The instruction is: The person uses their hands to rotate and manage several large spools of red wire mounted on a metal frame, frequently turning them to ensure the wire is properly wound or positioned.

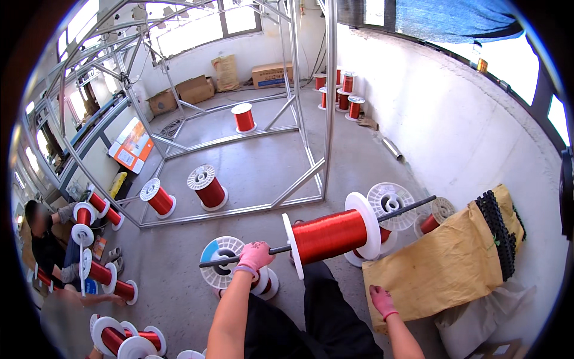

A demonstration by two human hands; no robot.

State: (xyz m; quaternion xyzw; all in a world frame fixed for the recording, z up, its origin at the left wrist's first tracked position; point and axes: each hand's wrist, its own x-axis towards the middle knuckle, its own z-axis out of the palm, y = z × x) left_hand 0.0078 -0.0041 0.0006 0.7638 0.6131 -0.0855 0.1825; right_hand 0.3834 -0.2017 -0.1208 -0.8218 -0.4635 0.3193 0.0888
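The camera sits on the head, looking down over left hand [255, 256] and right hand [382, 301]. It reaches the far wall [266, 51].

Pink-gloved hands [255, 256]: 2. Black rod [409, 207]: 1, bearing 1 red wire spool [330, 236]. Spools standing within the metal frame [328, 107]: 3; beside the right-hand wall [418, 102]: at least 6. Cardboard boxes [272, 76] along the far wall [269, 51]: 3. Silver tube [392, 149]: 1. Left-side spools [101, 273] overlap; exact count unclear.

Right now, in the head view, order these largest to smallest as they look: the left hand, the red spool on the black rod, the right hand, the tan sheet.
1. Tan sheet
2. Red spool on the black rod
3. Left hand and right hand: too alike to rank
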